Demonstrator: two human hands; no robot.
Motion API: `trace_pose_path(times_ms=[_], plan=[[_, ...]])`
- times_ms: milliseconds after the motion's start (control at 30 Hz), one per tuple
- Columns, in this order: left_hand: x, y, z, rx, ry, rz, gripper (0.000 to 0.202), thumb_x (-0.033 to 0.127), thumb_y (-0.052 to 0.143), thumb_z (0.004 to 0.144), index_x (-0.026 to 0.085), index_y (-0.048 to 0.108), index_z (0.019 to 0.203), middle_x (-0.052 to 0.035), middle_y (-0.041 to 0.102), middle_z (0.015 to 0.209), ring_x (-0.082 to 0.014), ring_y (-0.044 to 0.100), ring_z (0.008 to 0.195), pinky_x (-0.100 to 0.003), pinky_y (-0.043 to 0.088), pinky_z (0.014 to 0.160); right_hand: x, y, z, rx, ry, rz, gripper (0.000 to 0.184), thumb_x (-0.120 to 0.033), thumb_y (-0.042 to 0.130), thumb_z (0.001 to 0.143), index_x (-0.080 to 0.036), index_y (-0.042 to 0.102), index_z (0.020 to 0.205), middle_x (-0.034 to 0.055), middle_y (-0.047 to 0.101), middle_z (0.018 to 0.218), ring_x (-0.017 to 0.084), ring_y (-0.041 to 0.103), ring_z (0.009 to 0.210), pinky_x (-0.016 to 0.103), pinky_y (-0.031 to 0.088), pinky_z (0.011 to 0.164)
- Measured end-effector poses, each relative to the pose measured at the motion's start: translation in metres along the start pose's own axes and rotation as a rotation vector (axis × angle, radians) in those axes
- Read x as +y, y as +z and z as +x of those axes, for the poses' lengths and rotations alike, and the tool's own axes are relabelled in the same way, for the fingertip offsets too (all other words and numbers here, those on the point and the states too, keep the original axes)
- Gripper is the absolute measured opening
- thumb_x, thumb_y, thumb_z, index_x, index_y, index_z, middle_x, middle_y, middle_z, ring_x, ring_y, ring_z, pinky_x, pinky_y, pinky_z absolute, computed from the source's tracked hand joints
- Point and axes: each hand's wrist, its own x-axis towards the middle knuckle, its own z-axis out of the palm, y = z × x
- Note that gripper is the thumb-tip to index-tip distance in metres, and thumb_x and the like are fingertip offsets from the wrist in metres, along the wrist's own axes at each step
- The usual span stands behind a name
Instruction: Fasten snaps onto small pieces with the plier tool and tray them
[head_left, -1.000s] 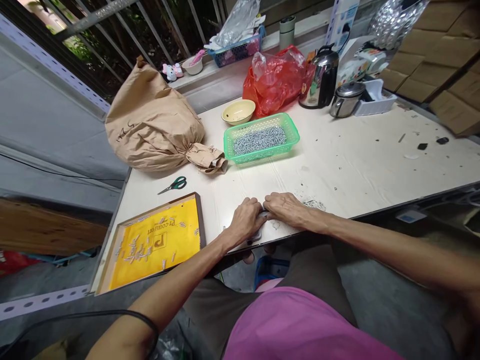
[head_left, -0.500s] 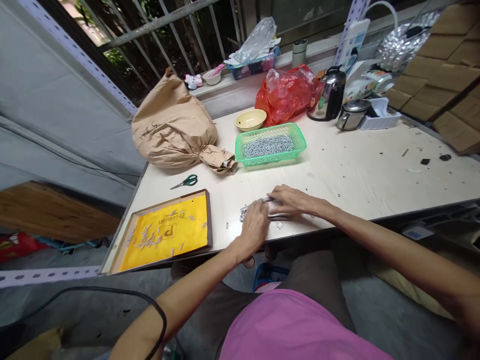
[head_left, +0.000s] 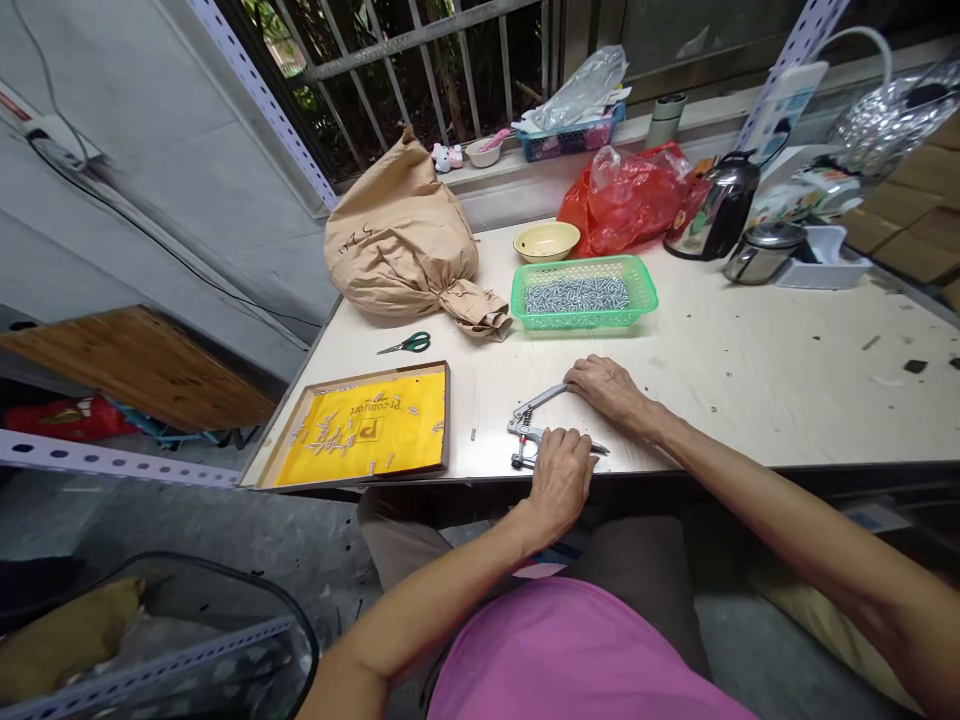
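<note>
A metal plier-like hand tool [head_left: 527, 424] lies at the front edge of the pale table [head_left: 750, 370], its two handles spread apart. My left hand [head_left: 559, 472] sits at the table edge with fingers curled over the lower handle. My right hand [head_left: 609, 385] lies further back, fingers bent over the end of the upper handle. A green basket [head_left: 583, 316] of small silver metal parts stands just behind the hands. At the left front, a wooden tray [head_left: 446, 415] lined with a yellow sheet holds several loose silver parts.
A tied brown paper sack [head_left: 401, 245], green-handled scissors [head_left: 409, 345], a yellow bowl [head_left: 546, 241], a red plastic bag [head_left: 630, 200], a kettle [head_left: 718, 210] and a steel pot [head_left: 761, 253] stand along the back. A window sill with barred window runs behind.
My hands were pressed together over the tool; now they have drawn apart, left toward the table edge, right further back, and the tool's head and spread handles show. The view swung left.
</note>
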Motion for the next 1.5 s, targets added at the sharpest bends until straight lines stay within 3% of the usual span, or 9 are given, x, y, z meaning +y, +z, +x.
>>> trace_pose_path(times_ms=[100, 200, 333, 433, 633, 767, 967, 1233, 1500], plan=[[-0.011, -0.01, -0.005, 0.041, -0.007, -0.054, 0.024, 0.025, 0.044, 0.093, 0.018, 0.056, 0.112, -0.0091, 0.057, 0.113, -0.0201, 0.05, 0.108, -0.037, 0.041, 0.097, -0.006, -0.004, -0.005, -0.003, 0.022, -0.013, 0.026, -0.024, 0.039, 0.094, -0.019, 0.064, 0.095, 0.0092, 0.063, 0.096, 0.021, 0.048, 0.09, 0.03, 0.035, 0.071], [-0.033, -0.034, -0.008, 0.06, -0.221, 0.058, 0.024, 0.032, 0.045, 0.092, 0.018, 0.063, 0.1, -0.0095, 0.059, 0.107, -0.0211, 0.052, 0.105, -0.033, 0.044, 0.087, -0.012, -0.007, -0.011, -0.016, 0.058, 0.006, 0.027, -0.02, 0.035, 0.095, -0.019, 0.063, 0.094, 0.0093, 0.061, 0.097, 0.021, 0.047, 0.09, 0.029, 0.034, 0.065], [-0.064, -0.062, 0.001, -0.188, -0.547, 0.207, 0.032, 0.048, 0.056, 0.082, 0.019, 0.066, 0.076, -0.0094, 0.065, 0.086, -0.0249, 0.06, 0.09, -0.033, 0.045, 0.072, -0.015, -0.006, -0.011, -0.027, 0.076, 0.014, 0.027, -0.018, 0.034, 0.094, -0.02, 0.061, 0.095, 0.0099, 0.06, 0.099, 0.022, 0.045, 0.09, 0.029, 0.033, 0.06], [-0.074, -0.069, 0.013, -0.377, -0.642, 0.166, 0.034, 0.054, 0.062, 0.073, 0.021, 0.068, 0.074, -0.0085, 0.067, 0.079, -0.0251, 0.063, 0.081, -0.031, 0.043, 0.067, -0.014, -0.004, -0.009, -0.029, 0.085, 0.009, 0.027, -0.017, 0.034, 0.094, -0.02, 0.061, 0.096, 0.0103, 0.06, 0.1, 0.022, 0.045, 0.09, 0.03, 0.033, 0.059], [-0.068, -0.074, 0.028, -0.524, -0.507, 0.205, 0.019, 0.034, 0.058, 0.075, 0.019, 0.07, 0.078, -0.0086, 0.069, 0.077, -0.0227, 0.065, 0.078, -0.027, 0.041, 0.062, -0.013, -0.003, -0.007, -0.046, 0.091, 0.006, 0.027, -0.016, 0.033, 0.095, -0.02, 0.06, 0.097, 0.0107, 0.059, 0.102, 0.023, 0.044, 0.093, 0.029, 0.034, 0.06], [-0.078, -0.089, 0.029, -0.481, -0.378, 0.453, 0.024, 0.02, 0.048, 0.079, 0.014, 0.07, 0.086, -0.0147, 0.069, 0.093, -0.0245, 0.065, 0.087, -0.029, 0.043, 0.068, -0.013, -0.007, -0.005, -0.109, 0.105, 0.001, 0.028, -0.015, 0.032, 0.095, -0.019, 0.059, 0.1, 0.0101, 0.058, 0.104, 0.022, 0.044, 0.095, 0.028, 0.033, 0.06], [-0.109, -0.111, 0.017, -0.351, -0.537, 0.344, 0.024, 0.023, 0.047, 0.082, 0.017, 0.069, 0.087, -0.0104, 0.069, 0.083, -0.0209, 0.064, 0.077, -0.026, 0.041, 0.063, -0.015, -0.009, -0.006, -0.117, 0.113, 0.015, 0.027, -0.014, 0.032, 0.094, -0.019, 0.059, 0.098, 0.0092, 0.058, 0.102, 0.022, 0.043, 0.094, 0.027, 0.031, 0.059], [-0.117, -0.086, -0.004, -0.299, -0.478, 0.256, 0.016, 0.026, 0.05, 0.084, 0.018, 0.063, 0.085, -0.0071, 0.067, 0.084, -0.0186, 0.061, 0.078, -0.026, 0.037, 0.065, -0.017, -0.007, -0.008, -0.083, 0.125, 0.026, 0.024, -0.014, 0.036, 0.094, -0.019, 0.058, 0.099, 0.0088, 0.057, 0.104, 0.022, 0.043, 0.097, 0.026, 0.034, 0.06], [-0.13, -0.076, -0.003, -0.292, -0.46, 0.354, 0.018, 0.011, 0.044, 0.081, 0.017, 0.061, 0.084, -0.0066, 0.065, 0.087, -0.0177, 0.06, 0.075, -0.026, 0.032, 0.06, -0.024, 0.006, 0.0, 0.047, 0.165, 0.069, 0.019, -0.014, 0.042, 0.093, -0.02, 0.06, 0.095, 0.0067, 0.059, 0.101, 0.019, 0.046, 0.097, 0.027, 0.039, 0.072]])
